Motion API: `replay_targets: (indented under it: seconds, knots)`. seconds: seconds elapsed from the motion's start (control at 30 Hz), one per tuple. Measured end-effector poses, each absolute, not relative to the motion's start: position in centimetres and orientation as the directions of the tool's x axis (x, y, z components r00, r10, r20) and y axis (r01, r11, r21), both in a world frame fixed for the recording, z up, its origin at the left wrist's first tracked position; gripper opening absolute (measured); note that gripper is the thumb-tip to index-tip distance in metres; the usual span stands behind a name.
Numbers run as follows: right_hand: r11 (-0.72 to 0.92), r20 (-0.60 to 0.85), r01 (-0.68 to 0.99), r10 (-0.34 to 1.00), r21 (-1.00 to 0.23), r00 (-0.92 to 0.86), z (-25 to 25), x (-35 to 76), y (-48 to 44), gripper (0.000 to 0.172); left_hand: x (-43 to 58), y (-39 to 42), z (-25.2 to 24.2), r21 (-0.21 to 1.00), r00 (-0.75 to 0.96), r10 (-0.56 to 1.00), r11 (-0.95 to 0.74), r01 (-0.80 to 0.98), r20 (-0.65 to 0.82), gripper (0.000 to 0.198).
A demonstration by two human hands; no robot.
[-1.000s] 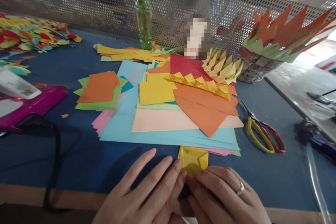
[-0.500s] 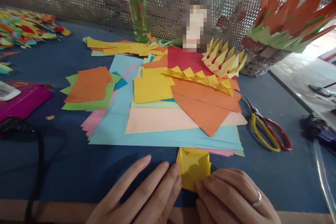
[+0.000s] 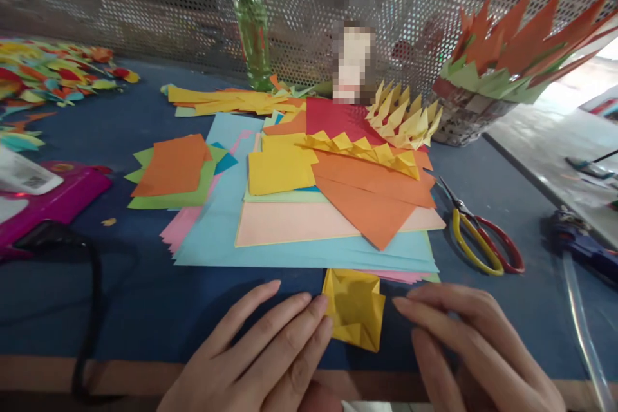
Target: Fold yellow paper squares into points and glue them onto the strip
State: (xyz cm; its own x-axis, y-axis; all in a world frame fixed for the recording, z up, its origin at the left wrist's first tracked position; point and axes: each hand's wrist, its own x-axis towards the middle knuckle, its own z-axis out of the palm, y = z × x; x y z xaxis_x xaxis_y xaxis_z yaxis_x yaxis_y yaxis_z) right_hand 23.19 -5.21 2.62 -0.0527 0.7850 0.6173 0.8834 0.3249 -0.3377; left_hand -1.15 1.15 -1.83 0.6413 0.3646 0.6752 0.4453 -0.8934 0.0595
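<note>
A creased yellow paper square (image 3: 355,309) with folded edges lies on the blue table near its front edge. My left hand (image 3: 261,347) rests flat beside it, fingers stretched out, with the fingertips touching the paper's left side. To the right of the paper is my right hand (image 3: 463,335), apart from it, fingers spread a little and holding nothing. Just beyond the square lies a stack of coloured sheets with light blue paper (image 3: 207,251) at the bottom. On that stack sit a yellow sheet (image 3: 280,170) and a strip of folded yellow points (image 3: 362,151).
Scissors (image 3: 476,232) and a glue gun (image 3: 579,238) lie at the right. A magenta device (image 3: 77,206) with a black cable (image 3: 94,296) is at the left. At the back stand a green bottle (image 3: 253,32) and a basket with orange paper spikes (image 3: 468,116).
My right hand has let go of the yellow paper and moved right, its fingers opening. My left hand stays at the paper's left side. The view has shifted slightly.
</note>
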Motion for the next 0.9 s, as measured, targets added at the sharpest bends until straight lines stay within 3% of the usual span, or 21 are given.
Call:
replay_targets:
  seconds: [0.07, 0.17, 0.27, 0.37, 0.5, 0.67, 0.73, 0.9]
  knots:
    - [0.328, 0.597, 0.899, 0.796, -0.289, -0.098, 2.4, 23.4, -5.0, 0.024, -1.2, 1.1, -1.6, 0.062, 0.639, 0.364, -0.894, 0.443, 0.677, 0.031]
    - [0.405, 0.585, 0.908, 0.764, -0.106, -0.272, 1.7, 23.6, -4.7, 0.023, -1.1, 0.9, -0.9, 0.061, 0.666, 0.383, -0.889, 0.453, 0.640, 0.031]
    - [0.480, 0.564, 0.875, 0.704, 0.069, -0.431, 1.1, 23.7, -4.6, 0.036, -1.1, 0.3, -0.2, 0.125, 0.661, 0.454, -0.867, 0.483, 0.597, 0.030]
    - [0.529, 0.540, 0.837, 0.669, 0.138, -0.511, 1.0, 23.6, -4.8, 0.051, -1.0, -0.2, 0.0, 0.164, 0.626, 0.468, -0.861, 0.481, 0.624, 0.028]
    - [0.527, 0.574, 0.847, 0.672, 0.075, -0.469, 1.4, 23.2, -5.0, 0.043, -1.0, 0.2, -0.4, 0.150, 0.639, 0.458, -0.867, 0.476, 0.618, 0.032]
    - [0.514, 0.597, 0.858, 0.690, -0.005, -0.410, 1.8, 22.6, -5.1, 0.025, -0.6, 1.3, -1.2, 0.022, 0.636, 0.330, -0.897, 0.441, 0.698, 0.046]
    - [0.517, 0.599, 0.855, 0.700, -0.050, -0.388, 1.8, 22.3, -5.1, 0.021, -0.4, 1.2, -0.9, 0.021, 0.603, 0.313, -0.897, 0.441, 0.733, 0.043]
    - [0.542, 0.608, 0.818, 0.720, -0.192, -0.334, 2.0, 21.3, -5.0, 0.015, -0.2, 0.7, 1.1, 0.049, 0.674, 0.377, -0.891, 0.452, 0.636, 0.032]
